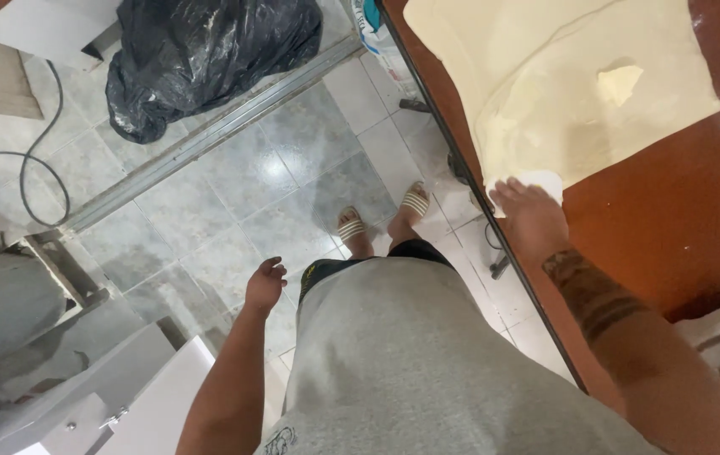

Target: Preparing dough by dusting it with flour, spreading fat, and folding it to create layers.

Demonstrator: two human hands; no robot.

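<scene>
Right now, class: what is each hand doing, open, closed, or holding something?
Left hand: open, fingers loosely curled, holding nothing, hanging over the tiled floor.
Right hand: open, palm down on the edge of the dough sheet.

A pale, thin sheet of dough (562, 76) lies spread flat beyond my right hand (531, 217), its near corner under my fingertips, a thicker lump on top.
</scene>
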